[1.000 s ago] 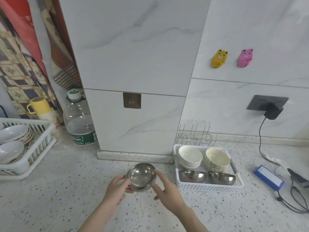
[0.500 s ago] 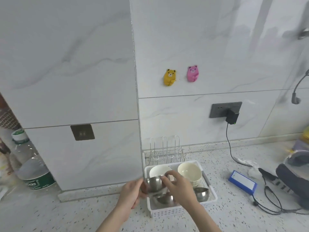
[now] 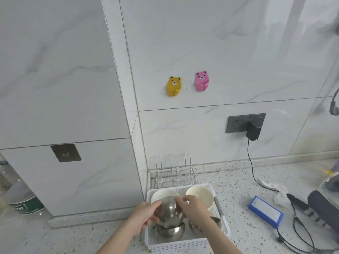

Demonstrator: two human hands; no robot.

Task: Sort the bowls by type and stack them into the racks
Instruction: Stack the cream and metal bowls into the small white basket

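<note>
Both hands clamped on one steel bowl (image 3: 169, 208), left hand (image 3: 145, 216) gripping its 9 o'clock side and right hand (image 3: 194, 210) pinching its rim at 3 o'clock, held tilted just above another steel bowl (image 3: 169, 231) in the near-left corner of the white basket (image 3: 183, 246). Inside the same basket: white bowl (image 3: 163, 195) at 11 o'clock, cream bowls (image 3: 200, 194) at 1 o'clock, a third steel bowl (image 3: 215, 219) at 3 o'clock, mostly hidden by the right wrist. Behind the basket at 12 o'clock, wire rack (image 3: 174, 171) against the wall; blue box (image 3: 266, 213) well apart at 3 o'clock on the speckled counter (image 3: 55, 239).
</note>
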